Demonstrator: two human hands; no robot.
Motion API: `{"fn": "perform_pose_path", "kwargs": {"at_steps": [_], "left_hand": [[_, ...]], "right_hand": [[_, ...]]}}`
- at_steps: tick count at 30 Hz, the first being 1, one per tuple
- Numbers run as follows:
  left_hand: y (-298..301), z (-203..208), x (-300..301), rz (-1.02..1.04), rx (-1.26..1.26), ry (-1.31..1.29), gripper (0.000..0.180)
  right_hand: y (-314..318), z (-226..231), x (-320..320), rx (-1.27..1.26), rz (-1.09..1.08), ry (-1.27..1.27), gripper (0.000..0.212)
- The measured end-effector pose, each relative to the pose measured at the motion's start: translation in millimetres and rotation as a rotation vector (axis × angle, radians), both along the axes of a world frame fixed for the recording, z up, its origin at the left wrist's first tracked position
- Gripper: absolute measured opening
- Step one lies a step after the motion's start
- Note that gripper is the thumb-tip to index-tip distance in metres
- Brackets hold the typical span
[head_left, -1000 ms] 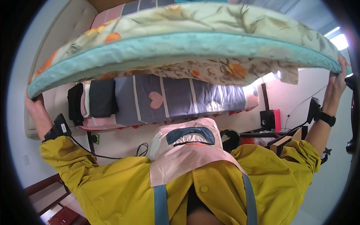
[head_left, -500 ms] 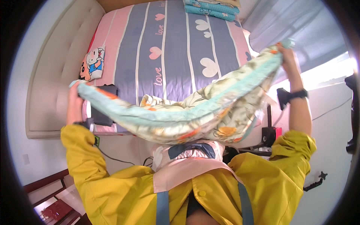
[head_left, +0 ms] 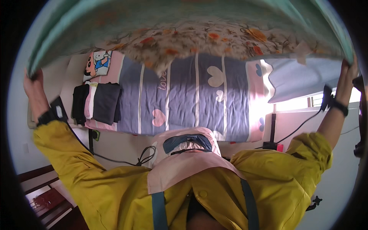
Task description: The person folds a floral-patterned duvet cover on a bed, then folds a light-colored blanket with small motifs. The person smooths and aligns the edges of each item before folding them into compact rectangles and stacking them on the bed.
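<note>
Raised high across the top of the view is a floral quilt (head_left: pixel 184 42) with orange blooms on cream and a pale teal border. At the far left, my left hand (head_left: pixel 33 82) is closed round one end of its edge. My right hand (head_left: pixel 348 73) grips the other end at the far right. Between them the cloth billows over the bed (head_left: pixel 180 107), hiding its far part. A grey-blue, pink-sided cover with hearts and white stripes lies on that bed. Both arms are spread wide and lifted.
Folded dark and light clothes (head_left: pixel 106 103) lie at the bed's left, below a cartoon-print cushion (head_left: pixel 97 63) by the headboard (head_left: pixel 75 69). A pale curtain (head_left: pixel 306 82) hangs at the right by a bright window. A black cable (head_left: pixel 119 160) loops at the near left.
My hands have spread further apart and lifted the quilt up and away from me. It has opened out from a hanging, bunched swag, uncovering the near part of the bed and the folded clothes.
</note>
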State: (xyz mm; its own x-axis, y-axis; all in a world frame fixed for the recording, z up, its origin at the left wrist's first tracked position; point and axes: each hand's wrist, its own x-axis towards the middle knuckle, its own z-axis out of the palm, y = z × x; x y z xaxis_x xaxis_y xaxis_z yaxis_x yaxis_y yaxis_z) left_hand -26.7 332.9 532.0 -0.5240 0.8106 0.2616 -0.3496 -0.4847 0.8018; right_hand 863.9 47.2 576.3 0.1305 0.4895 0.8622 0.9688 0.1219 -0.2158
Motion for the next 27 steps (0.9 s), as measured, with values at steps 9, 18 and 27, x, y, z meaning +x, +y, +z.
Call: {"fn": "perform_pose_path", "kwargs": {"at_steps": [9,18,27], "left_hand": [[-98,-326,42,-0.064,-0.550,-0.112,0.034],[-68,-551,24,0.112,-1.247,-0.075,0.031],[-47,-564,-7,0.257,-1.408,-0.136,0.037]], "right_hand": [[-90,-332,-90,-0.141,0.278,1.443,0.047],[-49,-544,-131,-0.230,-0.311,1.809,0.043],[-13,-502,-123,-0.367,-0.389,1.974,0.038]]}}
